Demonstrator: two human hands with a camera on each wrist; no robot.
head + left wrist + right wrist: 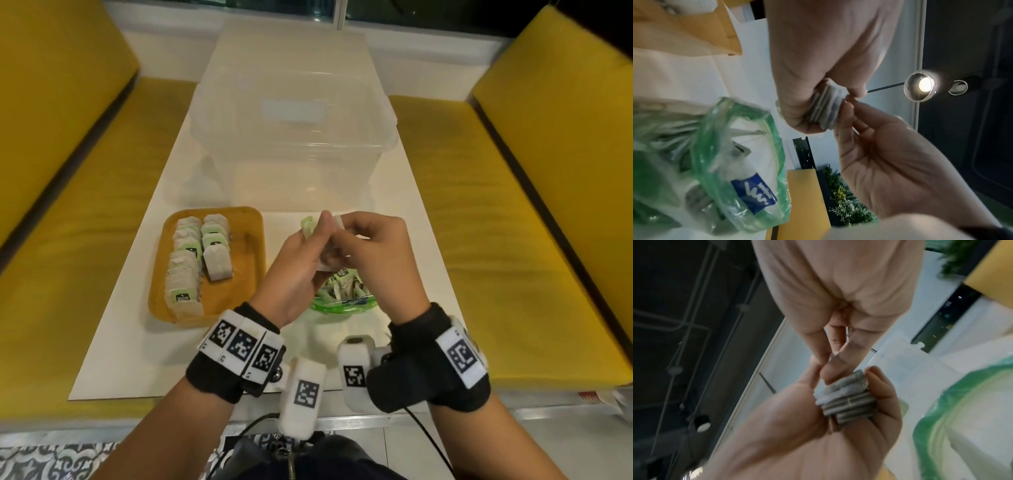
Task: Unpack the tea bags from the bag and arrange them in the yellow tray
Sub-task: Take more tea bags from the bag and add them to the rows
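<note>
Here both hands' fingers [877, 386] pinch stacked tea bags [849, 400] above the green bag [342, 301], beside the yellow tray [239, 274].

Clear tub [294, 137] (lidded), yellow cushions [513, 205].

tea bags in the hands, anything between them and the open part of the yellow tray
Nothing visible. The stack of tea bags is held up by both hands above the green bag; the yellow tray sits just left, its right part bare beside two filled rows.

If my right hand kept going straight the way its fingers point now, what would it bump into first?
Your right hand points left across the table, so it meets the stack of tea bags in your left hand straight away; its fingertips already seem to pinch one bag there.
</note>
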